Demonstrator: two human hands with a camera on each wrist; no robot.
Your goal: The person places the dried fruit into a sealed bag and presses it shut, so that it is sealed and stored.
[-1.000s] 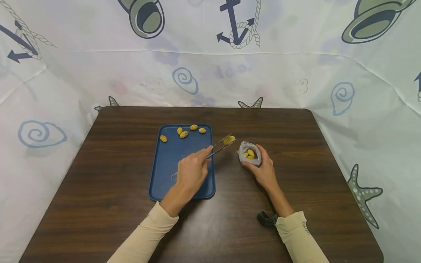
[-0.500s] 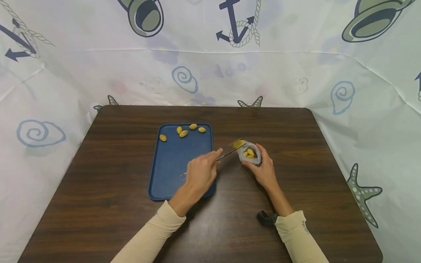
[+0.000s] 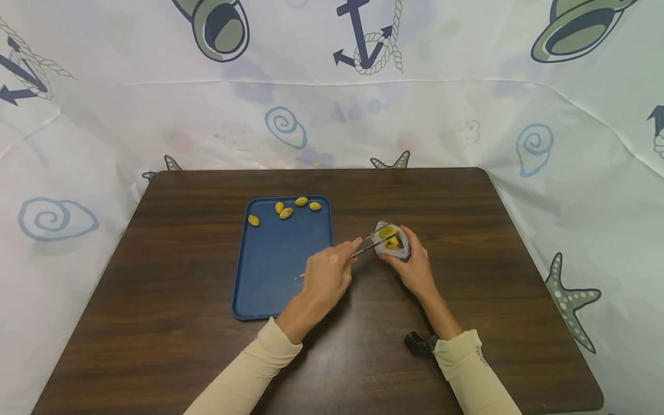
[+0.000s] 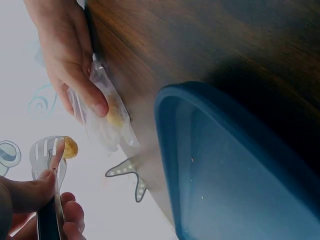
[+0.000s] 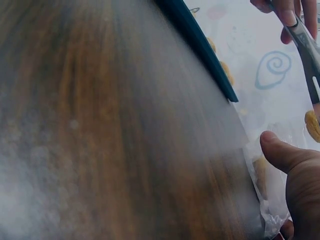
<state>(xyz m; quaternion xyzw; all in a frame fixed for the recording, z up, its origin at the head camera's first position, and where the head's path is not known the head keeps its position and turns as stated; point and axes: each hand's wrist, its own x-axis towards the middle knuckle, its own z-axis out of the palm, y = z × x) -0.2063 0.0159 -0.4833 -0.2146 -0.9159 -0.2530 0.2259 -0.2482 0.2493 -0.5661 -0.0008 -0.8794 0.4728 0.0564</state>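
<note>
- Left hand (image 3: 327, 276) grips tongs (image 4: 48, 216); a loose squeeze could drop the yellow piece (image 4: 70, 148) outside.
- Right hand (image 3: 415, 270) holds the bag (image 4: 97, 126); tongs might snag its rim.

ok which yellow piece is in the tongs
The yellow oval piece above the open plastic bag, pinched in the metal tongs; five others lie on the blue tray, the rest inside the bag.

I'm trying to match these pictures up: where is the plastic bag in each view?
Head: plastic bag, right of centre, in the right hand.
Left wrist: plastic bag, left of centre, same hand.
Right wrist: plastic bag, lower right, same hand.
Shared landmark: blue tray, visible in all three.
</note>
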